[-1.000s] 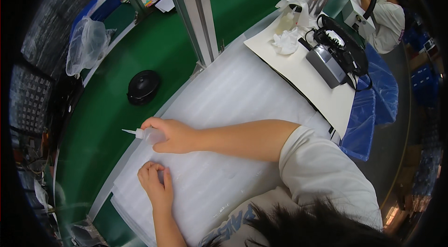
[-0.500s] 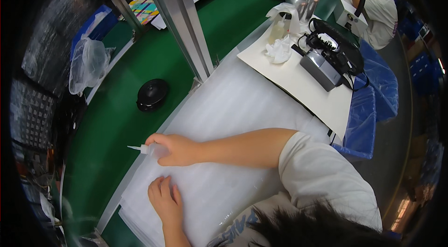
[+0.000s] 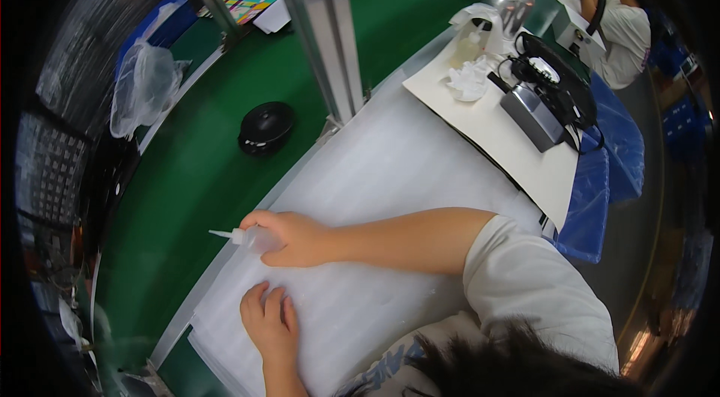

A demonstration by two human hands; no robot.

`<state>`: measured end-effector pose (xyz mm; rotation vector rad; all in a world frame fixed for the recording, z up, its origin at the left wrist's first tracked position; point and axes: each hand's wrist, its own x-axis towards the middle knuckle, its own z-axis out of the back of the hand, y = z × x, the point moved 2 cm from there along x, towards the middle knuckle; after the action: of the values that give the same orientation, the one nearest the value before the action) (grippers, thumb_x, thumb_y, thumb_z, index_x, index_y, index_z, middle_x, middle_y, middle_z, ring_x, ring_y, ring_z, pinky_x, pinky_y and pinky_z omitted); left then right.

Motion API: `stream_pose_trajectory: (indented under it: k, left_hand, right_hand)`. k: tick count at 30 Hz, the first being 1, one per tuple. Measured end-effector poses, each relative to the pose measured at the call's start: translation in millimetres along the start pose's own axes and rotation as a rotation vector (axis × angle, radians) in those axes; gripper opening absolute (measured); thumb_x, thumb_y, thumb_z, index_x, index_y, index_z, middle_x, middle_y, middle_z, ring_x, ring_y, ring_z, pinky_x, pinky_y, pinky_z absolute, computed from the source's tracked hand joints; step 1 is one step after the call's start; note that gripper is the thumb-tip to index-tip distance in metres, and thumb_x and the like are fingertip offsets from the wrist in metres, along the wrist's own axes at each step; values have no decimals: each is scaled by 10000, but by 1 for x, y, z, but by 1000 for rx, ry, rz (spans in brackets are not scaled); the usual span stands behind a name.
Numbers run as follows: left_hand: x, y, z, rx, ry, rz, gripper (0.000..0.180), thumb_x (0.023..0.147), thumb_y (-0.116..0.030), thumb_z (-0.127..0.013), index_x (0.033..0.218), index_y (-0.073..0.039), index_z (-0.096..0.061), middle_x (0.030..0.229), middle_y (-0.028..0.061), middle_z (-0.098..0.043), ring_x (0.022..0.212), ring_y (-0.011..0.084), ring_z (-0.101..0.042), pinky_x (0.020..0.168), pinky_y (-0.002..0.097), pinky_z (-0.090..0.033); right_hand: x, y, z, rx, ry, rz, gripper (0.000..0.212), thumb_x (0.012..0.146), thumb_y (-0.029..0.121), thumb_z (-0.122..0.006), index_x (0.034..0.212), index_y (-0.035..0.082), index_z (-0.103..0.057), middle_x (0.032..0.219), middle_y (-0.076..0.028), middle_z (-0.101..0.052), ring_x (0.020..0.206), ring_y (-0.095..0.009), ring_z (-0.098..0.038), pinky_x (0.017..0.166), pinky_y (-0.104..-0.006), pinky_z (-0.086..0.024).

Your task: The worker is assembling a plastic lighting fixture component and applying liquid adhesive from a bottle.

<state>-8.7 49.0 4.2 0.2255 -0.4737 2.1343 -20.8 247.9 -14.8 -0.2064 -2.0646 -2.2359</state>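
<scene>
My right hand (image 3: 304,241) is wrapped round a small translucent squeeze bottle (image 3: 262,239) with a thin white nozzle. The bottle lies tipped over sideways, its nozzle pointing left past the edge of the white foam sheets (image 3: 390,164). Closer to me, my left hand (image 3: 270,322) rests on the foam with its fingers loosely bent and a little apart; nothing shows in it. Beyond the bottle, a round black part (image 3: 268,128) sits on the green belt-like surface (image 3: 195,164).
A metal post (image 3: 322,37) rises at the foam's far edge. On a white board (image 3: 517,164) at right stand a grey boxy device (image 3: 534,118), cables, crumpled tissue (image 3: 469,80) and silver bottles (image 3: 510,3). Blue lined bins (image 3: 589,202) stand beside it. Another person (image 3: 619,33) works at the far right.
The whole view has turned slightly, shifting the scene to the right. The round black part appears to have moved a little farther away along the green surface. Both hands keep their poses.
</scene>
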Motion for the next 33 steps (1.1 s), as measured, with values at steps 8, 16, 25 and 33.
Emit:
stream_pose_trajectory:
  k: [8,16,25,33]
  left_hand:
    - [0,2,1,-10,-63,-29,211,730,-64,-706,941,-65,-693,1092,141,-604,1018,358,-569,869,459,-465]
    - [1,1,6,-45,-63,30,204,728,-84,-729,931,-99,-719,1089,109,-622,1035,322,-577,872,427,-468]
    - [0,9,2,-75,-54,51,186,727,-134,-757,911,-127,-729,1076,76,-620,1004,291,-561,867,405,-440]
    - [-2,11,-3,-118,-49,89,185,753,-139,-739,937,-137,-720,1093,75,-601,1040,288,-544,909,438,-413]
  right_hand:
    - [0,1,0,-10,-19,-3,556,776,87,-669,1294,31,-475,1245,-142,-574,1177,-264,-550,984,-353,-434]
    - [-2,-3,-3,-27,-72,104,522,777,121,-650,1270,78,-484,1126,-147,-627,1026,-294,-610,864,-374,-475]
    - [-3,1,-2,-32,-56,62,521,780,125,-648,1273,82,-489,1152,-134,-620,1044,-277,-605,862,-364,-479]
    - [-3,1,-2,-19,-64,46,518,779,124,-653,1271,88,-497,1162,-112,-619,1061,-258,-600,871,-358,-479]
